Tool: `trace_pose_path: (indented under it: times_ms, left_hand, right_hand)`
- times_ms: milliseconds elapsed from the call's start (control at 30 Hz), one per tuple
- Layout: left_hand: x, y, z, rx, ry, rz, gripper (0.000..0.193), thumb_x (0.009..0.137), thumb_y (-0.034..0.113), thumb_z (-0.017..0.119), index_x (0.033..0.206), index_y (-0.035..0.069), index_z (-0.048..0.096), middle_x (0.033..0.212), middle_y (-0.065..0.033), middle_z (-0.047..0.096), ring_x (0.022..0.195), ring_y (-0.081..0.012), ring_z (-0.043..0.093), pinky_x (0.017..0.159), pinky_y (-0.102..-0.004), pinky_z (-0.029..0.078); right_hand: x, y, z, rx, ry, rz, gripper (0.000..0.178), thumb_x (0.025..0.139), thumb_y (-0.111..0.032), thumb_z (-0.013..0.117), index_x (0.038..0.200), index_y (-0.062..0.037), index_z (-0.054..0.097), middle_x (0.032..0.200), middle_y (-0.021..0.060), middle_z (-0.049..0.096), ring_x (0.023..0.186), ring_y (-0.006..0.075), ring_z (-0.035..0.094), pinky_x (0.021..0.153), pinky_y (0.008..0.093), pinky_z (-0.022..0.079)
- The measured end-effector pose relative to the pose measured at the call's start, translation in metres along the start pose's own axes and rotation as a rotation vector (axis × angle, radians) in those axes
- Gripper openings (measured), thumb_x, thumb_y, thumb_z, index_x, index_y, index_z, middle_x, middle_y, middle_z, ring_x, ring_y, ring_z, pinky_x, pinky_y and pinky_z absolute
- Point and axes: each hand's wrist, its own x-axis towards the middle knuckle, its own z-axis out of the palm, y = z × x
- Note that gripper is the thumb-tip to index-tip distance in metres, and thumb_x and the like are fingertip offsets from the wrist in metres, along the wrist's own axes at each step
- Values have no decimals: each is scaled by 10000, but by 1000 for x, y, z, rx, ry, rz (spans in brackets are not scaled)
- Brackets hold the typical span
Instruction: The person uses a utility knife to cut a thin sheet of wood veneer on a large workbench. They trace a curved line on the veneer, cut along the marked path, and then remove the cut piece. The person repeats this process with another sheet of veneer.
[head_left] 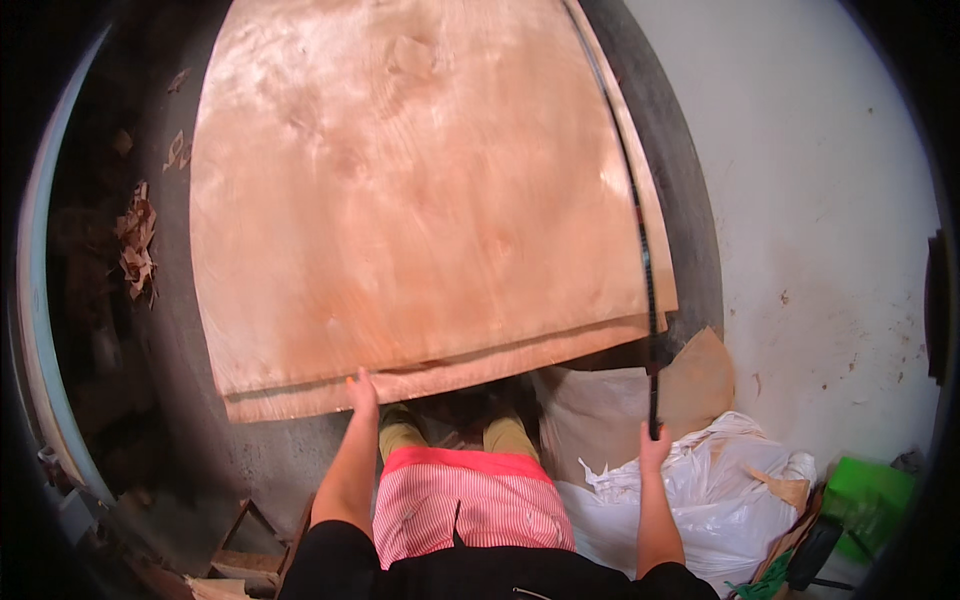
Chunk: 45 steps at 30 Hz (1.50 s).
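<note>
Here, left hand [362,392] presses flat on veneer sheet [420,200]; right hand's [655,448] grip clasps black strip [645,270].

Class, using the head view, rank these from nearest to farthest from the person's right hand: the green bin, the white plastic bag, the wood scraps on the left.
1. White plastic bag, directly beside the right hand.
2. Green bin, far right, low.
3. Wood scraps, far left, beyond the sheets.

Stacked veneer sheets [420,190] lie ahead on a dark belt [690,230], a plastic sack [700,490] to the right, scraps [135,240] at left.
</note>
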Motion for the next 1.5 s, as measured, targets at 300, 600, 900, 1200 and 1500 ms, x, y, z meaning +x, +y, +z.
trace_pose_path:
  times_ms: [300,600,900,1200,1500]
  left_hand:
    - [-36,76,-140,214,-287,743,547,744,276,584,1147,-41,392,1185,-253,368,1110,-363,357,926,-385,318]
    - [48,-27,-347,261,-186,332,520,742,304,570,1121,-25,436,1229,-192,356,1146,-314,338,941,-370,302]
    - [51,-218,-460,390,-130,199,501,733,345,565,1062,-26,498,1128,-218,434,1077,-335,404,923,-365,329]
    - [19,-199,-522,350,-271,570,550,754,377,535,1129,-17,453,1207,-231,384,1150,-316,348,956,-356,290]
    - [62,-245,-585,169,-213,447,572,753,398,528,1143,-12,444,1207,-239,380,1141,-331,358,951,-364,300]
  right_hand:
    - [-149,-159,30,411,-683,87,111,787,-118,526,836,-44,459,564,29,510,420,108,477,387,252,392]
    - [-284,-179,64,39,-688,-142,287,726,-197,530,917,14,489,766,230,571,745,363,572,639,404,456]
    - [-431,-182,116,66,-863,-319,315,720,-239,572,923,-20,470,786,235,564,791,396,546,660,436,438]
    - [-484,-277,50,187,-414,-388,286,739,-241,523,933,-31,524,777,212,586,752,359,569,671,428,457]
    - [-547,-353,26,368,-288,-533,218,725,-204,545,832,-15,545,694,196,578,681,354,572,606,401,455]
